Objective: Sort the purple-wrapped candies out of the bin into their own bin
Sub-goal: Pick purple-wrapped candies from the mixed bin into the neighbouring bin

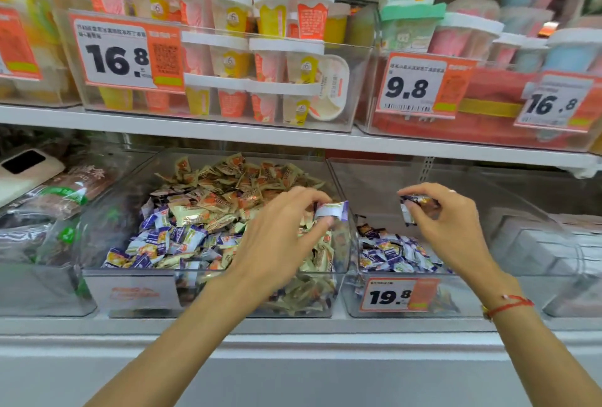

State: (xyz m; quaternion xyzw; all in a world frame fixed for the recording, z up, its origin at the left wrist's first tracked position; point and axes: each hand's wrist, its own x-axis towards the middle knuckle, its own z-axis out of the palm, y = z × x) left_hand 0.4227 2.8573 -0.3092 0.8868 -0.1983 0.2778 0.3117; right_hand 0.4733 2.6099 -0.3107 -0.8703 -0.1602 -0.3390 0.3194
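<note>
A clear mixed bin [130, 292] on the lower shelf holds gold-wrapped candies [241, 185] at the back and purple-wrapped candies [169, 240] at the front left. To its right a second clear bin [355, 305] with a 19.8 price tag holds a small pile of purple candies [395, 255]. My left hand [280, 240] hovers over the mixed bin's right side, fingers pinching one purple candy [332, 211]. Above the right bin, my right hand [446, 230] pinches another purple candy [412, 208].
An upper shelf [228, 131] just above the bins carries clear boxes of pudding cups with price tags 16.8 and 9.8. Bagged goods [49, 211] lie left of the mixed bin. Another clear bin [560, 260] stands at the far right.
</note>
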